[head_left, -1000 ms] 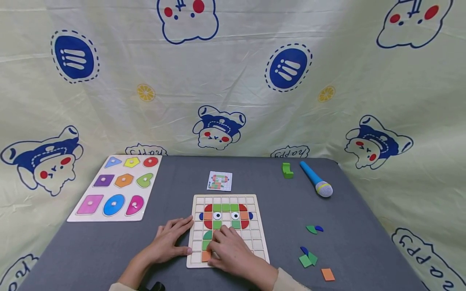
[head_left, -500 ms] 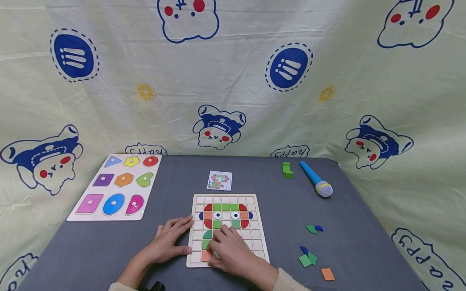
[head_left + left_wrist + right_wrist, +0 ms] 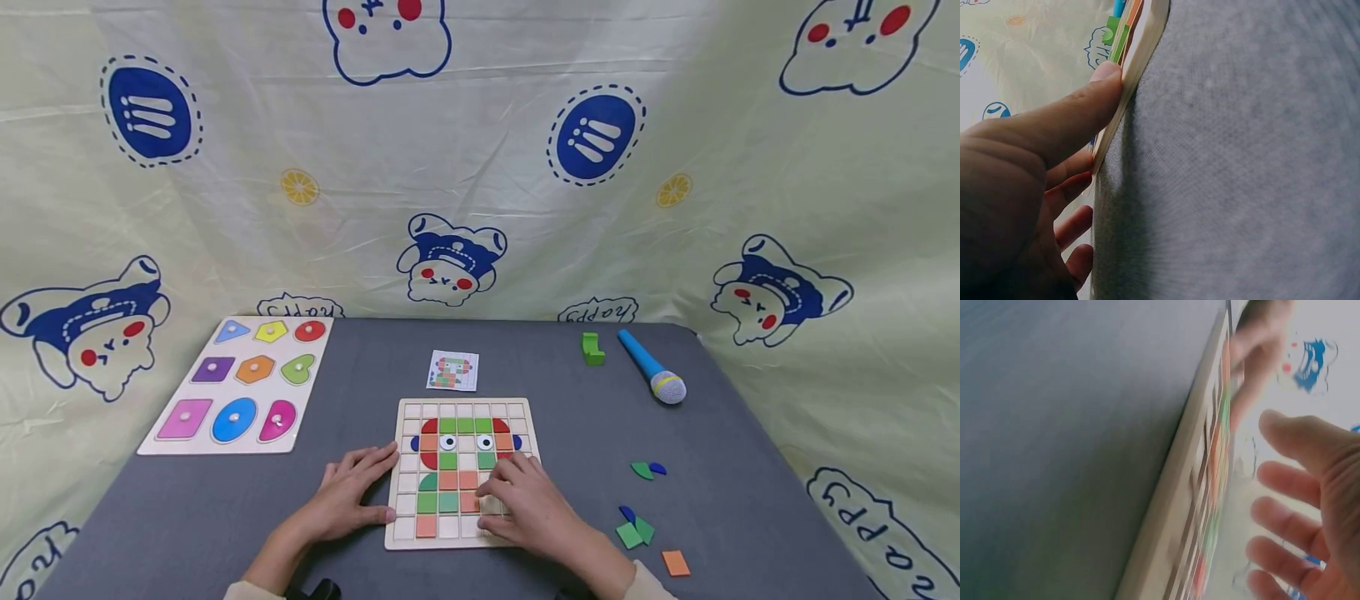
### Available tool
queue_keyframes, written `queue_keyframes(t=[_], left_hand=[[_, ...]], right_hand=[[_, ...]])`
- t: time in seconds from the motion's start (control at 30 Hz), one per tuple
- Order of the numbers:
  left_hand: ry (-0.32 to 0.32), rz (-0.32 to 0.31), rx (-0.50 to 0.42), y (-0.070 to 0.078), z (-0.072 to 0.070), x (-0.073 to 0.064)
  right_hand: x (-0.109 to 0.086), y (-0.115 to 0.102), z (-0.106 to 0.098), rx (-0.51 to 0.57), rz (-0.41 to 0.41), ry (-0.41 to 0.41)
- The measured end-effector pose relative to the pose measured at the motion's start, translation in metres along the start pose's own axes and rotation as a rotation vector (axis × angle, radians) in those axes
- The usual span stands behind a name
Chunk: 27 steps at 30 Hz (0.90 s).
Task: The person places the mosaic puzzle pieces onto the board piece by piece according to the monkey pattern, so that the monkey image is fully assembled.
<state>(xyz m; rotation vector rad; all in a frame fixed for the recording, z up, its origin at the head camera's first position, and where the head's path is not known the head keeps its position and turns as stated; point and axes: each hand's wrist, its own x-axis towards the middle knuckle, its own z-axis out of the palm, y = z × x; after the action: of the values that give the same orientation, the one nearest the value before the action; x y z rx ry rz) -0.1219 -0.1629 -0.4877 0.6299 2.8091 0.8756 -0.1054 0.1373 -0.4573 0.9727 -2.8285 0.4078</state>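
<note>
A square wooden grid puzzle board lies at the front middle of the table, carrying coloured tiles that form an animal-like figure with two eye tiles. My left hand steadies its left edge; thumb and fingertips touch the side, fingers fairly straight. Over the board's right half hovers my right hand, fingers loosely bent, nothing between them in the right wrist view. It hides some right-hand cells. Just left of it show orange tiles and a teal square tile. A small pattern card lies behind the board.
Loose green tiles, blue quarter pieces and an orange tile lie to the right. Farther back are a green block and a blue toy microphone. A knobbed shape puzzle stands at the left.
My right hand has lifted from the board's lower middle and shifted right, uncovering orange and teal tiles there. My left hand has stayed at the board's edge.
</note>
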Motion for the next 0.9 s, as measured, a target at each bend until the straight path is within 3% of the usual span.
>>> queue_keyframes(t=[0.13, 0.33, 0.53, 0.73, 0.9], left_hand=[[-0.001, 0.002, 0.001, 0.0, -0.001, 0.0], [-0.003, -0.003, -0.003, 0.0, -0.002, 0.0], [-0.007, -0.002, -0.009, -0.001, -0.001, 0.0], [-0.001, -0.003, -0.006, -0.001, 0.0, 0.0], [-0.001, -0.001, 0.0, -0.001, 0.0, 0.0]], right_hand=[[-0.023, 0.026, -0.009, 0.006, 0.069, -0.004], [-0.06, 0.065, -0.016, -0.009, 0.063, 0.049], [-0.093, 0.095, -0.027, -0.034, 0.129, -0.007], [-0.116, 0.117, -0.036, -0.075, 0.117, 0.004], [-0.125, 0.126, -0.042, -0.081, 0.117, -0.041]])
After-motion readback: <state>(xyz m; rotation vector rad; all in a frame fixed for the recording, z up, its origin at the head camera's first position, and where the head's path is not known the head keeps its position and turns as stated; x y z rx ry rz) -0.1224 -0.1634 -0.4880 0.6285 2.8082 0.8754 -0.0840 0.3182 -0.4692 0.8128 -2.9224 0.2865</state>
